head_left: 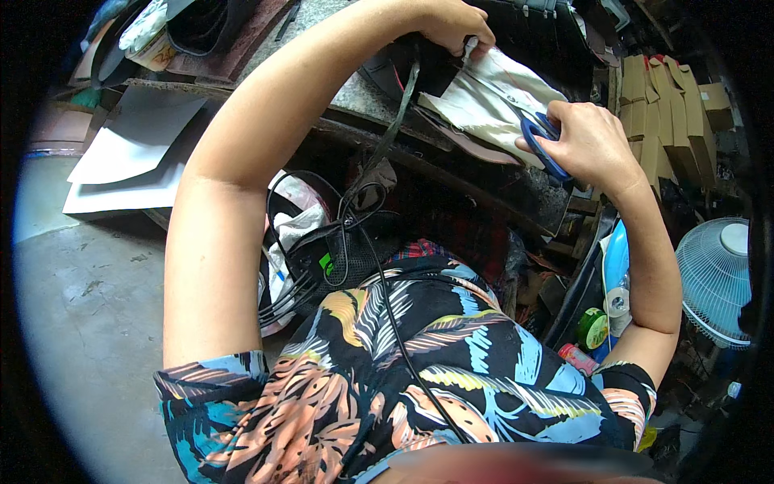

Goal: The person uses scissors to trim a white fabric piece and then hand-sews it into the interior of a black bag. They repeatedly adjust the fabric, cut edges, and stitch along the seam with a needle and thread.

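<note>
While the left hand [445, 26] pinches the far corner of the pale fabric piece [492, 101] on the tabletop [355, 93], keep it taut; the right hand [588, 143], gripping blue-handled scissors [538, 141] at its right edge, should cut in short, steady strokes.

Two hands: the left hand [448, 24] and the right hand [587, 143]. One pair of blue scissors [538, 142]. One white fan [716, 278]. One green tape roll [592, 328].
</note>
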`<action>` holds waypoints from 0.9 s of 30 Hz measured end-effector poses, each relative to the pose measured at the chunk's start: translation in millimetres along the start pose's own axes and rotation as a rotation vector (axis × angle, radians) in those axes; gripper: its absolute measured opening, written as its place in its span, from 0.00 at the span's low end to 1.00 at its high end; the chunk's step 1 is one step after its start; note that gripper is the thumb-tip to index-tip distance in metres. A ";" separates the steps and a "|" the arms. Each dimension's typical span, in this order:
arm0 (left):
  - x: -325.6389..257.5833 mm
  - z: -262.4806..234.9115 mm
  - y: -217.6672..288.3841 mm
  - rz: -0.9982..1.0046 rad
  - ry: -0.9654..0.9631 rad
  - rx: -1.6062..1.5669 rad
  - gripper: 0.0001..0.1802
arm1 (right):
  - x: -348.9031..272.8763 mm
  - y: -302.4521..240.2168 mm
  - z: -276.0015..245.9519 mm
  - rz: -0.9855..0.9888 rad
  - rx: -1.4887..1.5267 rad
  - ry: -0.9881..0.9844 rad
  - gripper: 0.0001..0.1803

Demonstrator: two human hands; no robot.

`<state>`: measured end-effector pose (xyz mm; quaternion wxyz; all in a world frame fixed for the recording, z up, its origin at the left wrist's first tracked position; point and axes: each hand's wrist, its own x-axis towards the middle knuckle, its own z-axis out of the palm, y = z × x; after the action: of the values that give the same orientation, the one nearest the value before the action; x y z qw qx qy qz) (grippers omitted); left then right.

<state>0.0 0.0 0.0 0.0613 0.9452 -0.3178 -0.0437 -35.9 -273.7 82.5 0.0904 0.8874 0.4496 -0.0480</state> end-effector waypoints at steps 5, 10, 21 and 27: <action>1.1 -0.5 -11.8 0.083 -0.093 -0.177 0.13 | 9.3 -2.2 -7.9 0.050 0.143 -0.133 0.35; 4.5 2.2 -2.3 -0.055 -0.026 -0.141 0.13 | 18.6 0.1 -5.2 0.103 0.272 -0.222 0.35; 9.7 -0.5 17.5 -0.254 -0.008 -0.030 0.14 | 16.1 -13.9 -9.6 0.109 0.276 -0.232 0.33; 14.5 6.7 17.1 -0.295 0.017 -0.022 0.15 | 20.0 -12.2 -7.7 0.044 0.290 -0.233 0.31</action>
<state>0.5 -22.9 -4.8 0.0672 0.9812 -0.1743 -0.0477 -33.9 -249.2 85.3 0.0140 0.8892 0.4047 -0.2128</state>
